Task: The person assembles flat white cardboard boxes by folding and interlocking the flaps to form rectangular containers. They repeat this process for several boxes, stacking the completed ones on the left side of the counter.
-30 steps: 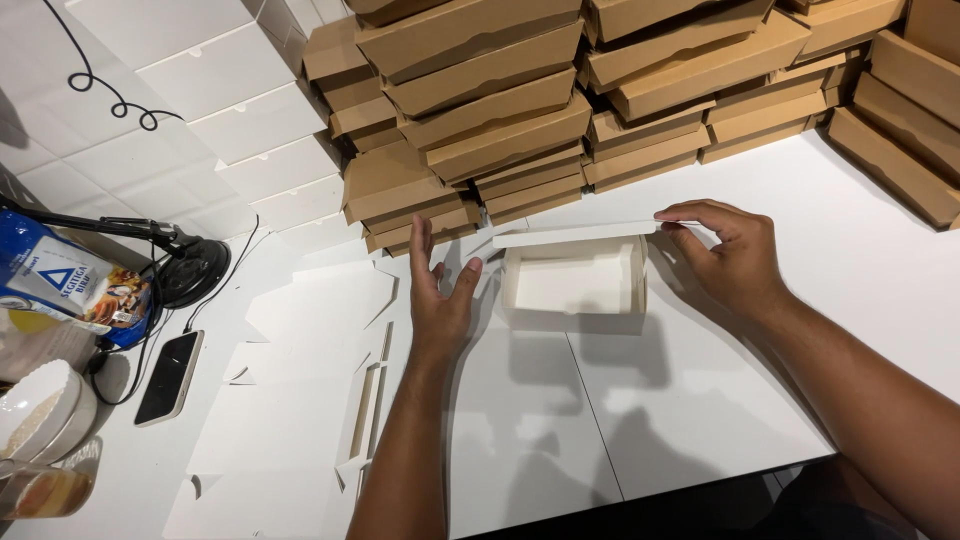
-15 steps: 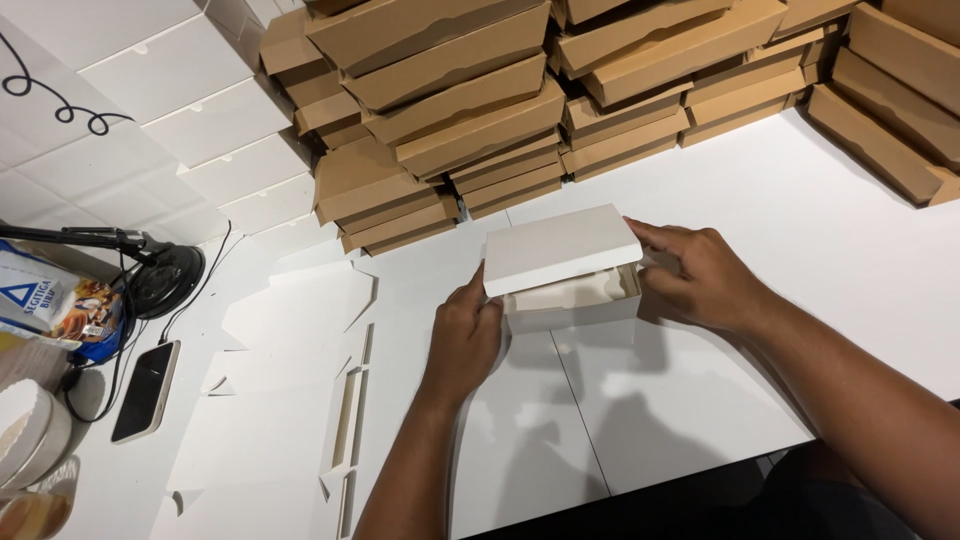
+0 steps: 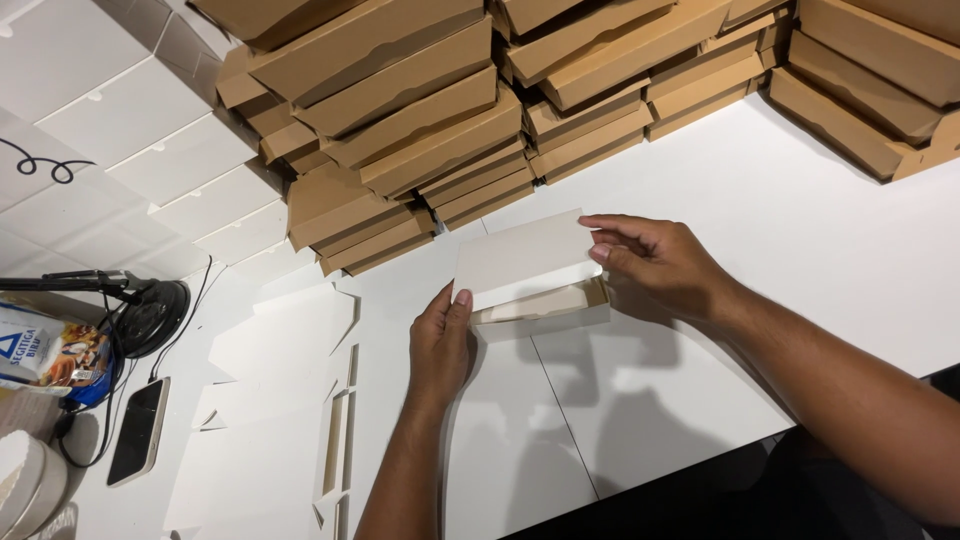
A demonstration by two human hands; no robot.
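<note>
From the head camera, looking down: a small white cardboard box (image 3: 535,285) sits on the white table (image 3: 760,220), just in front of the stacked brown boxes (image 3: 430,130). Its lid is tilted, raised at the near side so the tan inside shows along the front and right edge. The left hand (image 3: 440,345) lies against the box's left end, fingers loosely curled, thumb tip touching the lid's lower left corner. The right hand (image 3: 655,262) is at the box's right end, fingers half bent, with the fingertips (image 3: 600,252) pinching the lid's right edge. To the left, flat white box blanks (image 3: 270,400) lie spread on the table, and beyond them a dark phone (image 3: 138,430), a black round stand with cable (image 3: 150,315) and a blue and white packet (image 3: 50,355). Folded white boxes (image 3: 130,130) are stacked at upper left
</note>
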